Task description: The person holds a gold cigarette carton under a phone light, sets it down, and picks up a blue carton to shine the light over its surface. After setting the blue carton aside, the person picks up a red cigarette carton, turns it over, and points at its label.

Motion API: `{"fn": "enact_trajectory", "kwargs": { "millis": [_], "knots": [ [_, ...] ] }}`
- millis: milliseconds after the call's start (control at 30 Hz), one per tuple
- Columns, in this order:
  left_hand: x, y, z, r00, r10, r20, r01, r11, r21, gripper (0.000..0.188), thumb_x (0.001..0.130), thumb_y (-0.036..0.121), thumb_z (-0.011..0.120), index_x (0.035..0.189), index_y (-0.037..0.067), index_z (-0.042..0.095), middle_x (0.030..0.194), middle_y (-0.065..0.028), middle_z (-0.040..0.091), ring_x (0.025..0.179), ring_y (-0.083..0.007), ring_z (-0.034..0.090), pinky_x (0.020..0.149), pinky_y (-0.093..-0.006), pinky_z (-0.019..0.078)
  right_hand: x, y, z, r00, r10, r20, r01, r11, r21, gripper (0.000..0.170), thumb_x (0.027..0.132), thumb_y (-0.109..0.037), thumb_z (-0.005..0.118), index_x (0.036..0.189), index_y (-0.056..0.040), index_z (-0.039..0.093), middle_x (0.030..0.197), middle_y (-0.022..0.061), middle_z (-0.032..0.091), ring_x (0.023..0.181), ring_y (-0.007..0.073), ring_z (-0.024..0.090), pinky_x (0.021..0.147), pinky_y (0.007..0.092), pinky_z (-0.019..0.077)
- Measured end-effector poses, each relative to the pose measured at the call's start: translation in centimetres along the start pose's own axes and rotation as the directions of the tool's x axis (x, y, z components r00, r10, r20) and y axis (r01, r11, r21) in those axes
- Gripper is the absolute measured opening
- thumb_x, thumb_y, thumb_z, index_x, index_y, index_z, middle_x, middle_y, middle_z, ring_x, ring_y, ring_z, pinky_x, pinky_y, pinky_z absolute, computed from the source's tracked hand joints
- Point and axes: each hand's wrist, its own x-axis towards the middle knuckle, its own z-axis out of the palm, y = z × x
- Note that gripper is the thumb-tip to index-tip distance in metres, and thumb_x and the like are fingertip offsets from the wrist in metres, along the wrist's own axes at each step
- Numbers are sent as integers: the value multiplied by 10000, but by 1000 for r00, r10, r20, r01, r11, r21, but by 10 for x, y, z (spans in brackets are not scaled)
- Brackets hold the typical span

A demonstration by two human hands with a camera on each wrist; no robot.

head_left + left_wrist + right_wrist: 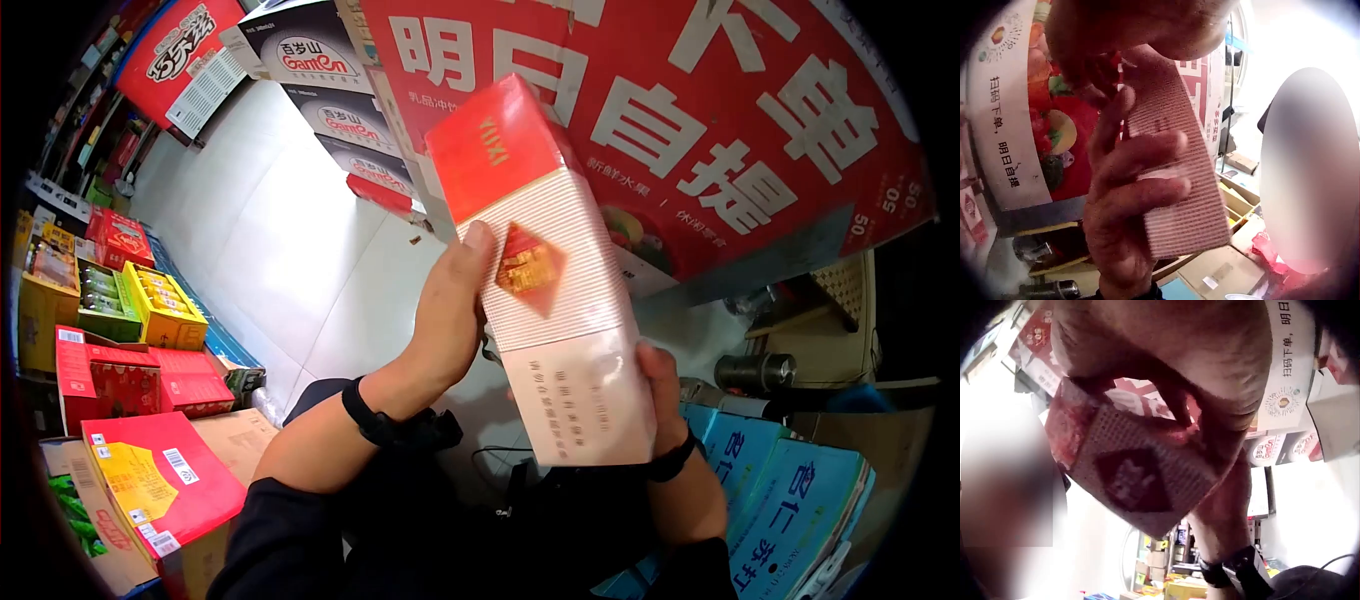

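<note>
A long cigarette carton (560,330), red at the far end and finely striped white and pink with a diamond emblem, is held tilted in front of the body. Along its left edge my left hand (450,310) grips it, thumb on the upper face. My right hand (662,390) holds the near right corner, its fingers mostly hidden under the carton in the head view. The left wrist view shows the right hand's fingers (1166,150) spread over the carton's striped face (1197,219). In the right wrist view, the diamond emblem (1132,481) faces that camera.
A large red sign board (740,130) stands ahead, beside stacked black-and-white water cases (325,60). Red gift boxes (170,475) and yellow snack boxes (165,305) line the left. Blue drink cases (790,500) sit at lower right. Pale floor tiles (260,200) stretch between.
</note>
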Motion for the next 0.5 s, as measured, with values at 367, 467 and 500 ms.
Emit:
{"fn": "enact_trajectory", "kwargs": {
  "millis": [367, 467, 500],
  "knots": [
    [6, 20, -10, 951, 299, -71, -298, 954, 35, 550, 1049, 329, 554, 1449, -23, 416, 1295, -121, 634, 1086, -162, 683, 923, -308, 572, 23, -9, 18, 957, -214, 198, 182, 969, 167, 1108, 878, -814, 510, 1631, -70, 184, 1532, 331, 402, 1246, 572, 558, 931, 595, 569],
    [6, 27, -15, 934, 342, -98, -335, 938, 86, 575, 1050, 354, 550, 1468, -4, 383, 1332, -135, 618, 1125, -173, 684, 908, -312, 601, 27, -22, 17, 928, -195, 317, 216, 976, -34, 997, 917, -677, 620, 1616, -77, 237, 1537, 249, 453, 1276, 457, 589, 961, 543, 574],
    [7, 29, -14, 933, 345, -101, -337, 938, 85, 576, 1050, 354, 550, 1472, 0, 381, 1339, -135, 614, 1128, -172, 682, 909, -311, 598, 27, -21, 17, 938, -182, 293, 205, 978, -48, 979, 915, -626, 651, 1615, -80, 238, 1533, 247, 458, 1279, 453, 589, 965, 548, 573]
  ]
}}
